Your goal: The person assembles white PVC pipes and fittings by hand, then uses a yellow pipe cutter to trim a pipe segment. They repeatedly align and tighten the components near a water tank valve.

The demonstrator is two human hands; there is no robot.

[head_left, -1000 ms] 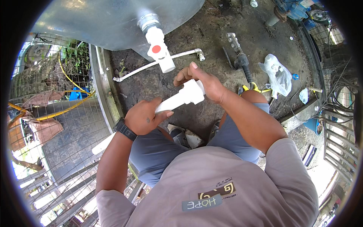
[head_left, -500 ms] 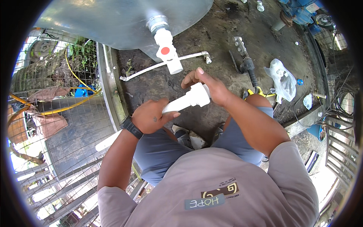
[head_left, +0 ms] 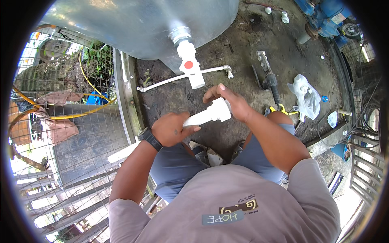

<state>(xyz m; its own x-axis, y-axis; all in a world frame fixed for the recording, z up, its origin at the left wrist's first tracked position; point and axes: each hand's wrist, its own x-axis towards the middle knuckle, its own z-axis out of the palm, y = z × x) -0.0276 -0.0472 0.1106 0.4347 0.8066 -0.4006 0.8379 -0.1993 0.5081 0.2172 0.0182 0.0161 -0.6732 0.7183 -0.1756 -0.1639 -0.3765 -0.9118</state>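
My left hand is wrapped round a white plastic pipe that carries a wider stepped white fitting at its far end. Beyond my left wrist a length of white pipe shows, roughly in line with it. The palm of my right hand rests against the open end of the fitting, thumb raised and fingers bent but not closed round it. Just ahead, a white valve with a red disc sticks out of a metal tank, apart from both hands.
Under the valve lies a thin white pipe with elbows. Right of my hands are a pipe-welding tool with a yellow-marked handle and a plastic bag of white fittings. Wire mesh fencing runs along the left; a blue machine stands far right.
The whole scene has shifted a little right and down in the picture as my head moved. Both hands keep nearly the same hold on the pipe and fitting.
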